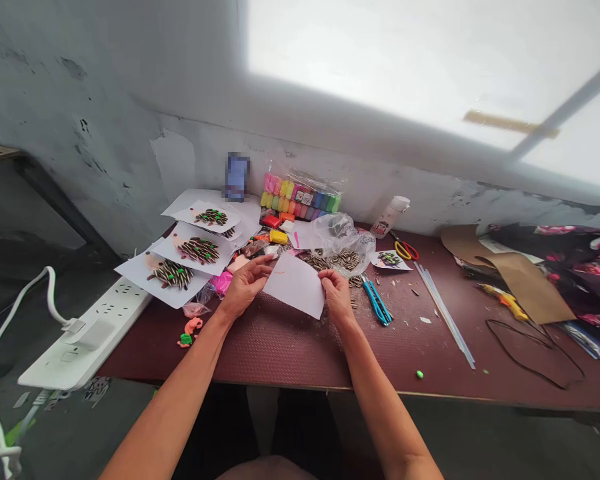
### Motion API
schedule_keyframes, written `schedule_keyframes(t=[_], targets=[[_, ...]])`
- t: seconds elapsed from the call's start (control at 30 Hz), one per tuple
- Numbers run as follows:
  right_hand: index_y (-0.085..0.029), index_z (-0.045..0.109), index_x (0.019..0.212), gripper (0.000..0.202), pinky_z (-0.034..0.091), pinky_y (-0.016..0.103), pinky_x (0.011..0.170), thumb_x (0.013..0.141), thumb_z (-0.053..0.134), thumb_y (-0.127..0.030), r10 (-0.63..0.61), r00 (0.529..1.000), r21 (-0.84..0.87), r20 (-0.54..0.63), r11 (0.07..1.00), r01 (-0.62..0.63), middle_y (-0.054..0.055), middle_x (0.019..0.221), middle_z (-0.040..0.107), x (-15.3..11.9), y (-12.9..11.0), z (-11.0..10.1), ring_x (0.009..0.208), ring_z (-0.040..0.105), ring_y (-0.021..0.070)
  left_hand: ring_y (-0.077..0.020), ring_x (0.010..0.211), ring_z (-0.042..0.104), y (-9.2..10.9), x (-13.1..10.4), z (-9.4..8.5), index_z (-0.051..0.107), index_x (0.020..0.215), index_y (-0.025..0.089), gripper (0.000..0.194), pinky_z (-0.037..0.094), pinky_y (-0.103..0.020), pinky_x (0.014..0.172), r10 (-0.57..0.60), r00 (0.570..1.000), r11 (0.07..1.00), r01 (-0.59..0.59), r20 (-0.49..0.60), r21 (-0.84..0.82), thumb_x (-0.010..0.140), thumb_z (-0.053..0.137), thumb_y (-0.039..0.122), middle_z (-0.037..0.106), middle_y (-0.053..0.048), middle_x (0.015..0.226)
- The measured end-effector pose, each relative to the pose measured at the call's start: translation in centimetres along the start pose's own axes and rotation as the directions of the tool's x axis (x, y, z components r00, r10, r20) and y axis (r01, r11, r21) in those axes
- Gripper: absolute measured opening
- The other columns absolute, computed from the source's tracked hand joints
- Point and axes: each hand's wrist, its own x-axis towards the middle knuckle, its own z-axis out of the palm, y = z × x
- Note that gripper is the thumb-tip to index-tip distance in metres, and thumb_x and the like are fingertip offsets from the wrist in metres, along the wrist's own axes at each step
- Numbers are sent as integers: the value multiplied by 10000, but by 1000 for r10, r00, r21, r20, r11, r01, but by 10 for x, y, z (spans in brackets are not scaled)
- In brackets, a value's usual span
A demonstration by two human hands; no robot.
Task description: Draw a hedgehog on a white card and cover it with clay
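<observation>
A white sheet of paper (296,285) with a small orange-red curved mark near its upper left is raised over the table's middle. My right hand (336,291) pinches its right edge between thumb and fingers. At its left edge is my left hand (245,283), thumb and fingers closed near the corner. Behind the sheet lie striped seeds (343,259), partly under a clear plastic bag (345,241). Hedgehog pictures made with seeds and green bits (199,249) lie on white sheets at the left. Pink clay (222,283) sits beside my left hand.
Blue cutter (377,301), scissors (407,250), clear sticks (445,313) and a small seed picture (391,261) lie to the right. A bottle (390,217) and coloured clay packs (300,199) stand behind. A power strip (87,337) is at the left edge.
</observation>
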Motion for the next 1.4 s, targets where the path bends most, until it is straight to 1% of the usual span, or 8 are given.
schedule_keyframes(t=[0.17,0.37,0.57,0.7,0.93,1.07,1.17,1.4], targets=[[-204,649,775,229,363,257,633,672,523,-364,8,1000,-105,-21,994,-10,-14,690,590,1,2,-1,624,436,131,-238,892,716,-3,0,-2,780,1049,162,401,564,-353,814,-6,996,999,2,85,51,725,821,396,773,-88,951],[-224,664,797,240,395,286,569,702,496,-366,100,986,-29,136,995,-97,9,652,591,1,3,-6,575,489,158,-256,1125,646,-7,5,-6,761,777,178,326,513,-361,966,166,986,965,-158,-20,208,736,809,497,712,-114,1167],[-224,693,890,295,511,302,772,693,556,-395,26,976,-50,217,999,-16,45,875,710,1,-3,-11,877,643,204,-175,684,648,-14,8,-8,717,788,150,512,536,-284,656,8,977,984,30,-215,174,632,817,627,732,-43,767],[-201,670,884,315,483,290,702,736,627,-476,12,968,-178,250,983,34,43,797,696,1,-2,-11,756,618,188,-175,610,646,-18,8,-8,714,801,136,524,528,-268,561,-80,981,981,109,-175,162,603,824,608,713,-34,673],[-163,672,982,185,457,303,823,821,602,-220,41,986,-795,159,598,103,34,777,706,-9,-5,-6,799,651,191,-175,615,683,-23,9,-14,701,994,141,351,567,-299,561,128,960,884,4,-251,467,849,581,437,766,-89,878],[-132,646,1174,311,439,329,905,918,611,-304,74,983,-907,169,402,125,83,856,746,-17,-20,-5,945,696,243,-251,982,725,-28,4,-12,741,1005,184,265,580,-424,928,272,961,635,-218,51,741,898,528,300,780,-101,1047],[-184,687,1104,244,442,305,853,994,520,-324,47,996,-958,78,281,62,104,952,758,-18,-34,-16,969,703,239,-304,1308,585,-34,-1,-8,737,1134,188,315,447,-509,1130,191,922,408,-386,336,827,889,550,254,693,-124,1328],[-182,714,1040,350,438,295,783,1036,437,-397,102,992,-989,-67,125,-80,148,1047,755,-15,-42,-54,1013,706,258,-281,1402,501,-41,-4,-5,684,1259,243,366,360,-526,1187,46,918,227,-394,395,890,943,500,258,613,-88,1451]])
